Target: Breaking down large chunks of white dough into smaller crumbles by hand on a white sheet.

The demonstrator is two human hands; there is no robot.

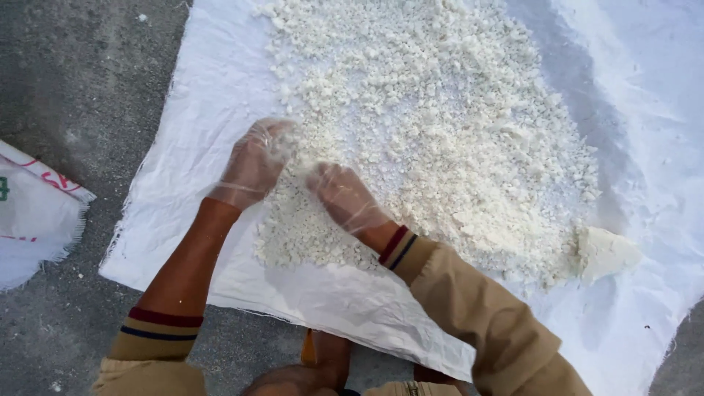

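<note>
Near the middle of the frame, the left hand [253,165] and right hand [346,196], both in thin clear gloves, rest loosely open, fingers spread, gripping nothing, in the lower-left edge of a spread of white crumbly lumps [440,125]. The lumps lie on a white woven sheet [220,81] over grey ground [73,88]. A printed sack [33,213] sits at left.

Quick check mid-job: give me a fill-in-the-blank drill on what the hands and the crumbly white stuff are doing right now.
1. Both hands, left hand and right hand, wear thin clear ____.
2. The white crumbs lie spread on a white ____.
3. The sheet lies on grey ____.
4. A bigger lump sits at the pile's ____ edge in the picture.

Missing words: gloves; sheet; ground; right
</note>
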